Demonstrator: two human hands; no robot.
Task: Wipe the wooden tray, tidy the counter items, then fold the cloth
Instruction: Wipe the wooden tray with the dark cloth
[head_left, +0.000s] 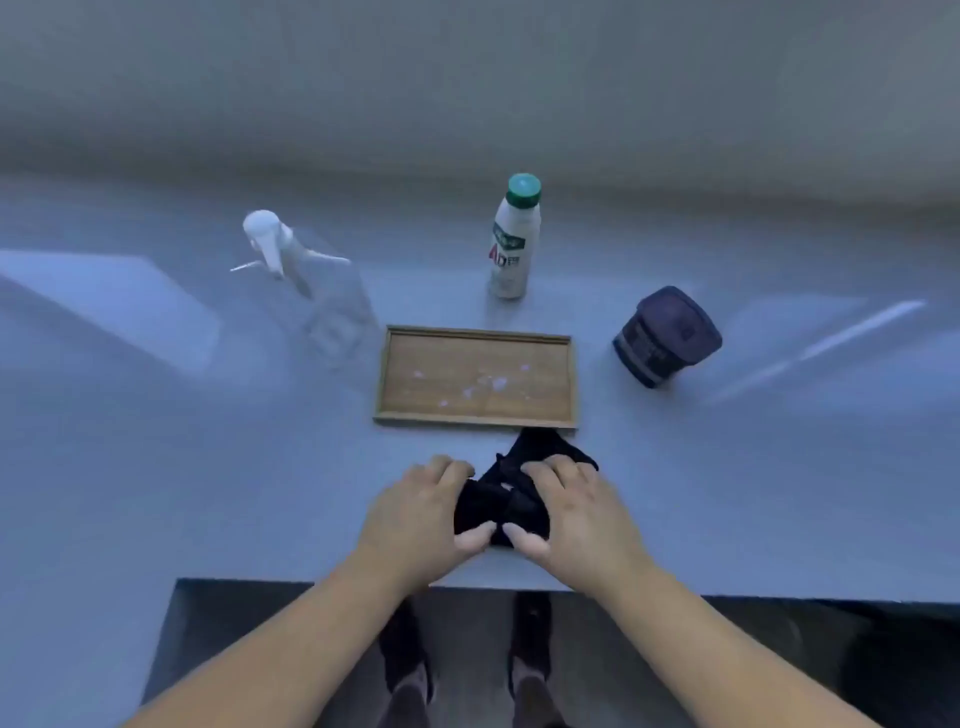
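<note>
Both hands — left (415, 519), right (576, 514) — clutch the bunched black cloth (501, 501) between them, just before the wooden tray (475, 376).

Below the desk's (156, 467) near edge, a dark floor (260, 623) shows, with two legs in dark shoes (530, 623) standing there.

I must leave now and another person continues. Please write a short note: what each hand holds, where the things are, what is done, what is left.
Left hand and right hand: both grip the bunched black cloth on the counter, just in front of the wooden tray.
Tray: white spots on it, seemingly not wiped yet.
Behind it: spray bottle at left, green-capped bottle upright. Dark jar at right.
Left: wipe tray, tidy items, fold cloth.
</note>
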